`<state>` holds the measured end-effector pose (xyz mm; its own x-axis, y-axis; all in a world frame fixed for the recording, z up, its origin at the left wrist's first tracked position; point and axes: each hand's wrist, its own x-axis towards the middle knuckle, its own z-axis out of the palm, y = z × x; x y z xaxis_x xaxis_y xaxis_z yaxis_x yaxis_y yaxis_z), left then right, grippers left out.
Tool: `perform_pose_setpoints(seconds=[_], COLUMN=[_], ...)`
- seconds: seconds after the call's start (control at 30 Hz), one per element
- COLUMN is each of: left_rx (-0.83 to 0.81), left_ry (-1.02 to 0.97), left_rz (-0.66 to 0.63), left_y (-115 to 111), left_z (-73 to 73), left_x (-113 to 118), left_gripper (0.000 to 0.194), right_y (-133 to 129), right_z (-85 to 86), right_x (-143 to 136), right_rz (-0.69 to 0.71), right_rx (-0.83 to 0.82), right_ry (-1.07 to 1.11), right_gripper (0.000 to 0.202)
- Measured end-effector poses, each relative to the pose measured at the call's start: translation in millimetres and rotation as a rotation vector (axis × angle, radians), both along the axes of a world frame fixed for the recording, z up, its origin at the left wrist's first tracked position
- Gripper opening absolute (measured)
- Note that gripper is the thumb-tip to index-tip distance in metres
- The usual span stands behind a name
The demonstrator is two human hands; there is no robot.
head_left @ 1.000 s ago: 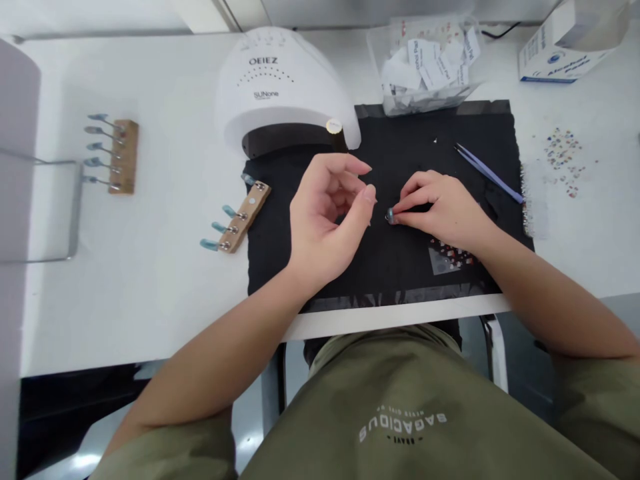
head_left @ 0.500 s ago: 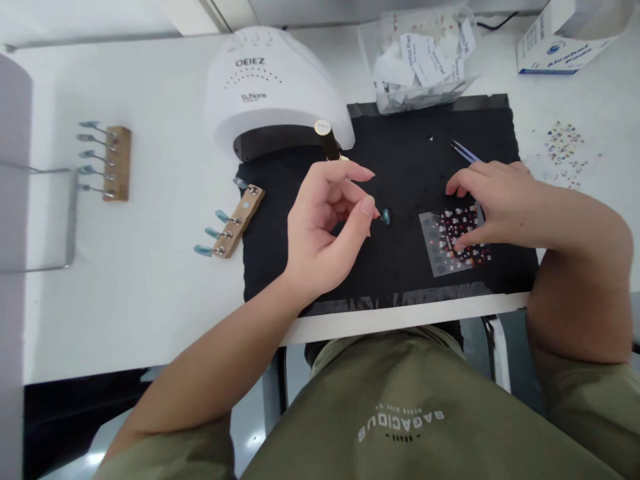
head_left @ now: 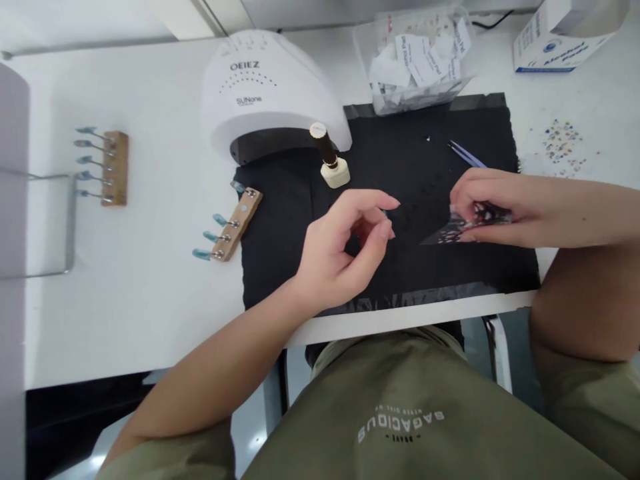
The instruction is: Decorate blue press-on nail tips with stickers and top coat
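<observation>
My left hand (head_left: 345,243) is over the middle of the black mat (head_left: 410,163), fingers loosely curled and the index apart from the thumb. Between its fingertips a sliver of a teal nail tip (head_left: 385,213) shows; it appears to lie on the mat, and the fingers cover most of it. My right hand (head_left: 493,207) pinches a clear sticker sheet (head_left: 450,231) with small red and white designs. The sheet bends in its grip, and one corner points left above the mat. Purple tweezers (head_left: 466,155) lie just beyond my right hand.
A cream polish bottle (head_left: 335,172) stands before the white nail lamp (head_left: 275,100). Two wooden holders (head_left: 239,227) carry teal nail tips at the left. Behind are a tub of alcohol pads (head_left: 417,73) and a white box (head_left: 555,50). Loose rhinestones (head_left: 563,143) lie at the right.
My right hand has closed on the sticker sheet and lifted it off the mat, bending it. My left hand has moved right and toward me, covering most of the nail tip and uncovering the bottle.
</observation>
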<state>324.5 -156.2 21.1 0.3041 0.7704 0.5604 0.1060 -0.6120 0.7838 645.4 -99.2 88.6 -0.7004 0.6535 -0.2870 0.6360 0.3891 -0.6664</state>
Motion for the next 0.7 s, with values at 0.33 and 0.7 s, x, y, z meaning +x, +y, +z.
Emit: perform_pose_setpoints(seconds=[0.33, 0.7], left_rx=[0.105, -0.181], left_ry=[-0.071, -0.115], left_rz=[-0.21, 0.033], left_y=[-4, -23], left_z=[-3.4, 15.4], left_x=[10, 7], left_gripper=[0.074, 0.032], right_y=[-23, -44], right_z=[12.1, 3.3], right_x=[-48, -66], right_rz=[-0.065, -0.266], right_rx=[-0.316, 0.111], right_ry=[0.281, 0.552], right_gripper=[0.023, 0.063])
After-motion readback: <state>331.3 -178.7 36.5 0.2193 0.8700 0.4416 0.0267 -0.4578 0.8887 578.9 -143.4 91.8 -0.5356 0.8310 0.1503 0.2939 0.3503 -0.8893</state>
